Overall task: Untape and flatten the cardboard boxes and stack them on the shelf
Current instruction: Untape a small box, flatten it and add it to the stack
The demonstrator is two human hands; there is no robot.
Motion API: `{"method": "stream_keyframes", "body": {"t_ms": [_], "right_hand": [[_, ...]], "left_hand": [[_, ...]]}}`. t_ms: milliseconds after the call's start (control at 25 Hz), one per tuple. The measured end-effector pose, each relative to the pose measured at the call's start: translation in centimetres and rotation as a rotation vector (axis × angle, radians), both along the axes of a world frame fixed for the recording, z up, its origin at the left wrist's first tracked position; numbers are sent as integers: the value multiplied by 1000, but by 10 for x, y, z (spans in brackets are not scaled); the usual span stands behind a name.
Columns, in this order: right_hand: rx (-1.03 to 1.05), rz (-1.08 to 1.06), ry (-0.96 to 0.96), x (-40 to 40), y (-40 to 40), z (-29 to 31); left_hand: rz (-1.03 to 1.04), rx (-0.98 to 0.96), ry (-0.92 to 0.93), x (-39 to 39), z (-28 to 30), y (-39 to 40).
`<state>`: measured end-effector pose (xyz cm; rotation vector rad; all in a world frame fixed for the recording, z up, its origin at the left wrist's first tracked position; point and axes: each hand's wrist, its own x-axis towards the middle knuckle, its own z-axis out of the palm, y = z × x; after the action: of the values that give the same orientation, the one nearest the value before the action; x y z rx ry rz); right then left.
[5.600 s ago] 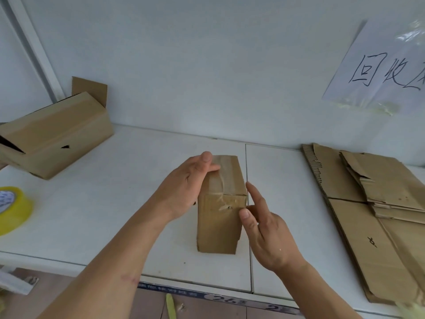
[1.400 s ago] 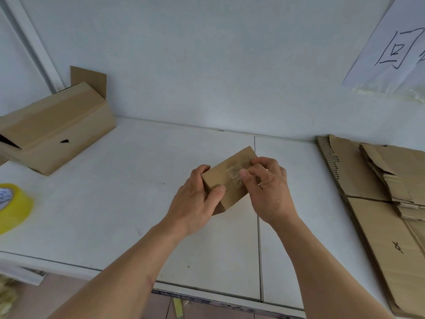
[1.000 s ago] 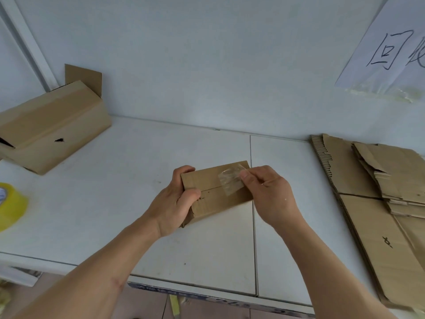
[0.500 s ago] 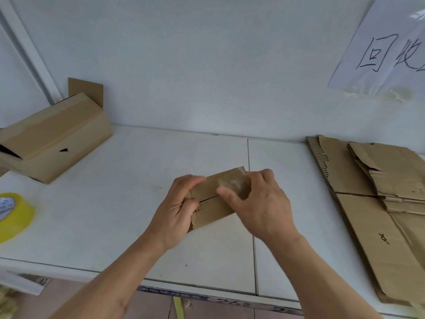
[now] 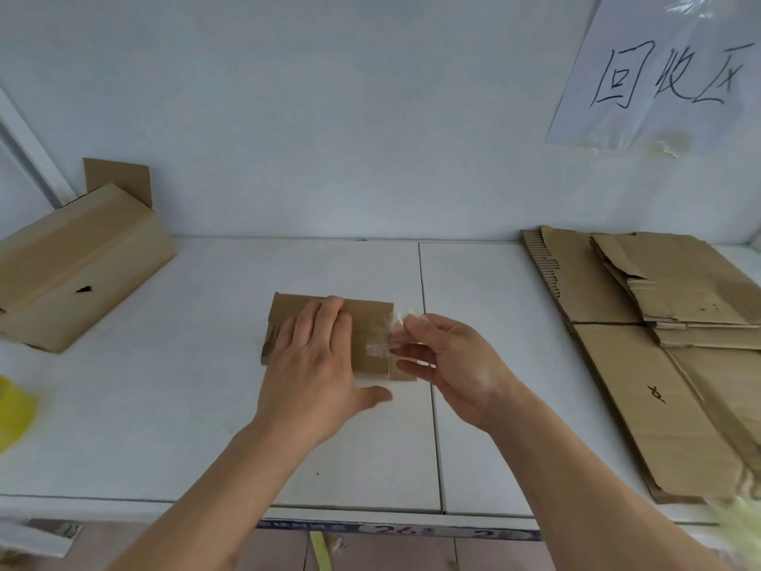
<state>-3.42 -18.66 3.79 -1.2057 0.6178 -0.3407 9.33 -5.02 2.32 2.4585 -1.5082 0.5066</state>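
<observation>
A small brown cardboard box [image 5: 366, 323] lies flat on the white shelf [image 5: 206, 405] in the middle. My left hand [image 5: 317, 372] presses down on it with straight fingers. My right hand [image 5: 449, 364] is at the box's right end and pinches a strip of clear tape [image 5: 397, 323] between thumb and fingertips; the strip still sticks to the box's top. A stack of flattened cardboard boxes [image 5: 659, 344] lies at the right of the shelf.
A larger unflattened cardboard box [image 5: 78, 257] lies on its side at the left rear. A yellow tape roll [image 5: 14, 414] sits at the left edge. A paper sign [image 5: 667, 72] hangs on the wall at upper right. The shelf's front edge runs just below my forearms.
The small box has gone from held up in both hands to lying flat on the shelf. My left hand now presses on it, and my right hand pulls the tape off toward the right.
</observation>
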Motion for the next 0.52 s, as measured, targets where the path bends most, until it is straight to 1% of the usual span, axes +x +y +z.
{"method": "stream_keyframes", "body": {"t_ms": [40, 240, 320, 440, 520], "right_hand": [[-6, -5, 4, 1, 3, 0], [101, -3, -23, -2, -3, -1], [152, -85, -8, 1, -4, -2], [256, -272, 16, 6, -7, -8], [309, -310, 10, 9, -7, -10]], "left_hand": [[-7, 13, 4, 0, 0, -3], [-113, 37, -8, 28, -2, -5], [-122, 15, 26, 33, 0, -9], [-113, -84, 95, 29, 4, -15], [-99, -103, 103, 26, 6, -15]]}}
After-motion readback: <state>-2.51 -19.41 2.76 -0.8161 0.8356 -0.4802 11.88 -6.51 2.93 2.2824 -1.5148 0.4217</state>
